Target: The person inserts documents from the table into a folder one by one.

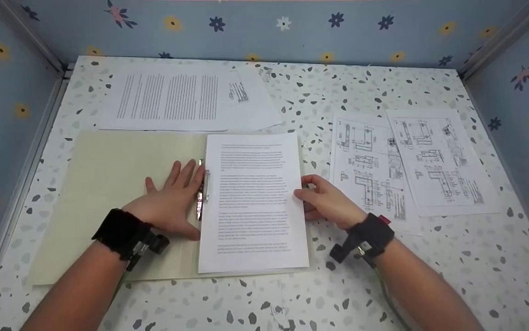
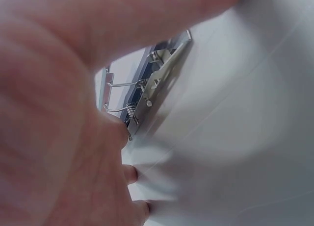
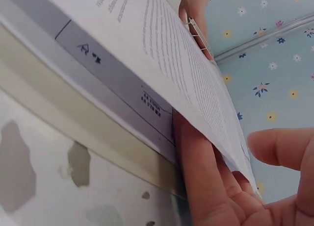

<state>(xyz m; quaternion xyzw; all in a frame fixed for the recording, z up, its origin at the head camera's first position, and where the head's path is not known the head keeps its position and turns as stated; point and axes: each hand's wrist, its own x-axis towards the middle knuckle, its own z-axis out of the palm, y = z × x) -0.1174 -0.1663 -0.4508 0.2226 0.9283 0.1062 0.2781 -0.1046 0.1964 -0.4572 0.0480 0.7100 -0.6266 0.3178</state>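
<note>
A cream folder (image 1: 108,193) lies spread open, with a metal lever clip (image 1: 199,202) along its spine. On its right half is a printed sheet (image 1: 250,207), whose right edge is raised above a page with a drawn frame (image 3: 117,84) in the right wrist view. My left hand (image 1: 168,202) rests spread over the folder's left half, fingertips at the clip. In the left wrist view the clip's wire arms and spring (image 2: 130,111) show past the fingers. My right hand (image 1: 326,200) holds the sheet's right edge, fingers underneath and thumb on the upper side.
Two overlapping drawing sheets (image 1: 448,165) lie to the right of the folder. Behind it are more printed papers (image 1: 168,99), one with a small sketch. Flower-patterned panels (image 1: 255,32) wall in the speckled table (image 1: 306,92) at the back and sides.
</note>
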